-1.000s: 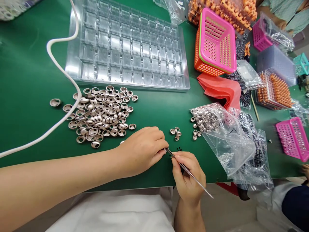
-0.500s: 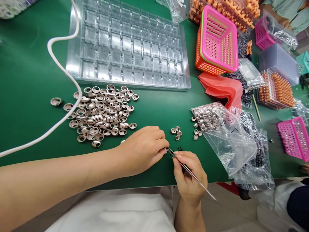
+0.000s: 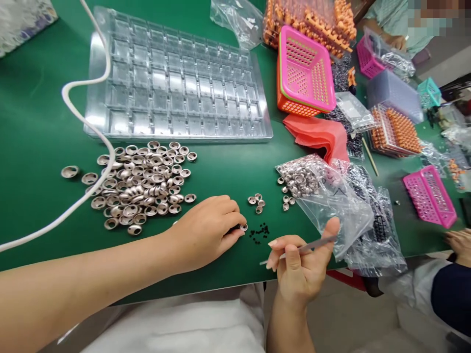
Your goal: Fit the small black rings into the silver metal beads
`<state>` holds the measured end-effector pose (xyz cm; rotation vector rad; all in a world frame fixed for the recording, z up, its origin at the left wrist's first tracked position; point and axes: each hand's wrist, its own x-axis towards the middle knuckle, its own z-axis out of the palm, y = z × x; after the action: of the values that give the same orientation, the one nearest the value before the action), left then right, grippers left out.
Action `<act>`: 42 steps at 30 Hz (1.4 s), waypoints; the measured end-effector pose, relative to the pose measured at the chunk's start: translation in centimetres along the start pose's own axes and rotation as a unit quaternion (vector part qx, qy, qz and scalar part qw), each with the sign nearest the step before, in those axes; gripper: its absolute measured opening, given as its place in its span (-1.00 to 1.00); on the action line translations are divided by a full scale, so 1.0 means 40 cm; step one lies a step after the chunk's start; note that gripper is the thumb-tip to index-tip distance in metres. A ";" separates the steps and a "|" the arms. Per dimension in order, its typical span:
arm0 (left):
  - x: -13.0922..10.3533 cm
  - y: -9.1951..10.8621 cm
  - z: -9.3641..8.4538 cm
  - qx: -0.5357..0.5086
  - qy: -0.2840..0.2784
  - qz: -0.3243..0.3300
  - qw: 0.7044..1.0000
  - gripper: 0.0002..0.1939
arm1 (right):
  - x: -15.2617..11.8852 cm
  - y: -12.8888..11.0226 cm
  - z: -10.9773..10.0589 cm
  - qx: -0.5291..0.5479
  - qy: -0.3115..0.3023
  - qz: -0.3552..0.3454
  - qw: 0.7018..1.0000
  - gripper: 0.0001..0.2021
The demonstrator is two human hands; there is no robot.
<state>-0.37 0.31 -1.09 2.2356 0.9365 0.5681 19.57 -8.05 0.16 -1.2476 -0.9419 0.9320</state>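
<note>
My left hand [image 3: 211,233] rests on the green table with its fingertips closed on a small silvery metal ring-like piece [image 3: 243,227]. To its right, my right hand [image 3: 303,264] is turned partly palm up and holds metal tweezers [image 3: 312,245] across its fingers, their tips angled down to the left. Tiny black pieces [image 3: 262,230] lie scattered between the two hands. Just beyond them sits a little group of small silvery parts [image 3: 257,200]. A large heap of hollow, rounded metal pieces [image 3: 147,181] spreads beyond my left forearm.
A clear compartment tray [image 3: 176,88] lies behind the heap. The white cable [image 3: 66,93] crosses the left side. A plastic bag of small metal parts [image 3: 303,176], a red cloth [image 3: 320,135] and stacked baskets [image 3: 307,68] stand at right. Other people's hands show at the right edge.
My right hand has turned over and drawn the tweezers away from the piece in my left hand. The whole view has shifted slightly, and the black pieces show more.
</note>
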 end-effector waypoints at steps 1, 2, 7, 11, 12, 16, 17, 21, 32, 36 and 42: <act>-0.002 -0.002 0.002 -0.005 0.003 0.003 1.000 -0.85 | -0.002 -0.001 -0.002 0.010 0.004 0.017 1.000 -0.16; -0.005 -0.005 0.005 -0.012 0.007 0.006 1.000 -0.82 | -0.004 0.000 -0.005 0.017 0.006 0.033 0.999 -0.11; -0.034 -0.051 0.048 -0.046 0.037 0.010 0.998 -0.79 | -0.005 0.038 -0.013 0.064 -0.028 0.004 0.998 -0.24; -0.028 -0.093 0.075 -0.046 0.033 0.020 0.998 -0.82 | 0.024 0.061 -0.017 0.043 -0.087 -0.028 0.995 -0.62; -0.025 -0.092 0.072 -0.045 0.041 0.023 0.998 -0.82 | 0.029 0.058 -0.016 0.039 -0.079 -0.032 0.996 -0.64; -0.015 -0.048 0.032 -0.029 0.036 0.038 0.998 -0.82 | 0.032 0.029 -0.021 0.092 -0.040 -0.042 0.994 -0.45; -0.011 -0.036 0.022 -0.023 0.031 0.046 0.998 -0.81 | 0.033 0.024 -0.027 0.113 -0.030 -0.033 0.993 -0.38; 0.002 -0.012 0.004 -0.003 0.013 0.028 1.000 -0.82 | 0.041 0.018 -0.052 0.123 0.003 -0.015 0.992 -0.40; 0.000 -0.002 0.004 -0.004 0.001 0.012 1.000 -0.89 | 0.022 -0.022 -0.091 -0.041 -0.137 0.027 0.989 -0.48; 0.000 0.003 0.002 0.001 0.006 0.005 1.000 -0.92 | 0.027 -0.027 -0.088 -0.186 -0.116 -0.038 0.975 -0.64; -0.002 0.009 0.007 0.005 0.017 0.004 1.000 -0.93 | 0.014 -0.028 0.000 -0.084 -0.088 -0.003 0.993 -0.59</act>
<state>-0.09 -0.04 -1.04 2.2453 0.9494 0.6082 19.80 -7.62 1.29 -1.3187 -1.1826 0.9865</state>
